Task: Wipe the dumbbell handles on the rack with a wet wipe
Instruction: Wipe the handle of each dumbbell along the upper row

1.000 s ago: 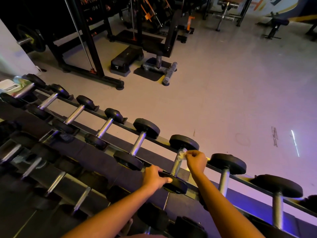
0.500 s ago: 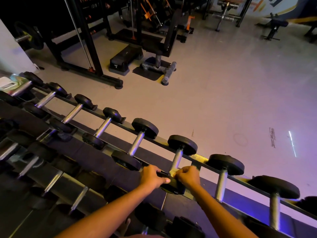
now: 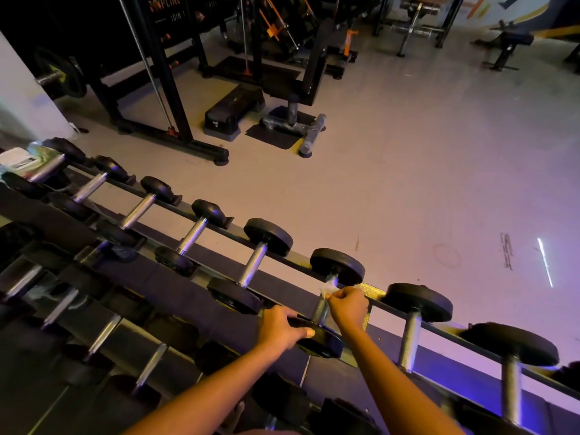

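A rack (image 3: 301, 260) runs diagonally from upper left to lower right, carrying a row of black dumbbells with steel handles. My left hand (image 3: 281, 331) grips the near head (image 3: 320, 340) of one dumbbell in the row's right half. My right hand (image 3: 346, 306) pinches a white wet wipe (image 3: 326, 288) against the upper part of that dumbbell's handle (image 3: 320, 310), just below its far head (image 3: 337, 265). Most of the wipe is hidden by my fingers.
More dumbbells lie on lower tiers at the lower left (image 3: 103, 334). A white packet (image 3: 17, 158) sits on the rack's far left end. Beyond the rack are bare grey floor (image 3: 408, 171), a black step platform (image 3: 233, 113), a bench and machine frames.
My right hand has slid the wipe from the handle's near end back up toward the far head. My left hand has kept its grip on the near head.
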